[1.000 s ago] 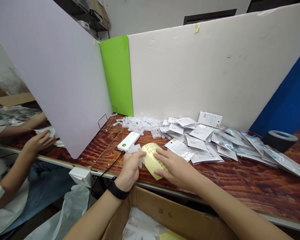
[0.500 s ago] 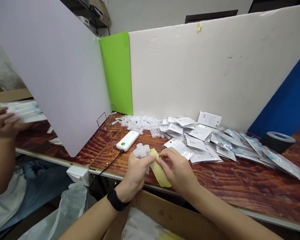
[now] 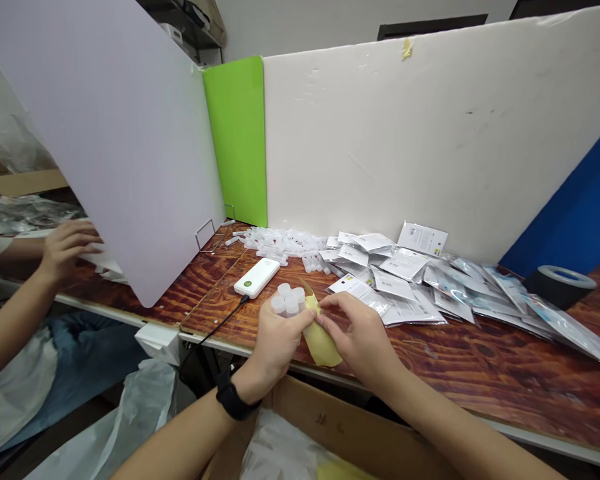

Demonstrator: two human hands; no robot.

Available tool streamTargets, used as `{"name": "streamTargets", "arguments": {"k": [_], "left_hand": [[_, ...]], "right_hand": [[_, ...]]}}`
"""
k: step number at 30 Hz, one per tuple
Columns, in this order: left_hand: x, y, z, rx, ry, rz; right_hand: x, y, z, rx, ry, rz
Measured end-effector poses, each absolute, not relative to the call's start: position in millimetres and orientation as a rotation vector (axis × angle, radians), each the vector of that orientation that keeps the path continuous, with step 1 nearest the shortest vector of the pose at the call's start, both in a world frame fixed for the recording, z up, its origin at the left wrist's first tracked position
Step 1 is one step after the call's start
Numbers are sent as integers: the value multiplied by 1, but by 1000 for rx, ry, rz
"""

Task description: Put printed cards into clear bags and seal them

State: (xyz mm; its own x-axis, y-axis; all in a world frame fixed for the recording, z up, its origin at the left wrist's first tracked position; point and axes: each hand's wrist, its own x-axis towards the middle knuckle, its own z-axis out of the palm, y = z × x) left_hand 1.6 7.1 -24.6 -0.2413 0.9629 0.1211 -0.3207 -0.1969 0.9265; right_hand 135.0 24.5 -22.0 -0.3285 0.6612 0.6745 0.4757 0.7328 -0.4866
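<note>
My left hand (image 3: 276, 343) is closed round a small bundle of whitish plastic tubes (image 3: 288, 301), their round ends facing up. Against the bundle's right side lies a limp yellow strip (image 3: 324, 345), tape or thin sheet, I cannot tell which. My left thumb presses on its upper part. With thumb and fingertips, my right hand (image 3: 364, 337) pinches the strip's right edge. Both hands are above the table's front edge, over an open cardboard box (image 3: 325, 417) with clear plastic and something yellow inside.
Loose tubes (image 3: 285, 243) lie in a heap behind a white power bank (image 3: 257, 277) with a black cable. Flat packaged cards (image 3: 405, 267) are piled to the right, near a dark tape roll (image 3: 560, 283). A pale partition (image 3: 125, 147) stands left; beyond it is a co-worker's hand (image 3: 70, 250).
The tubes in my left hand now sit more upright and closer together. My right hand still pinches the yellow strip. The co-worker's hand has moved right, up to the partition.
</note>
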Motion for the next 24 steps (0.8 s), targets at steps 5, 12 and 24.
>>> {"name": "streamTargets", "arguments": {"k": [5,12,24], "left_hand": [[2,6,-23,885,1042,1633],[0,6,-20,824,1043,1600],[-5,4,-21,775,1037,1524]], "right_hand": [[137,26,-30,-735,-2047,118],[139,27,-27,-632,-2114,22],[149,33,-17,-444,-2210,179]]}}
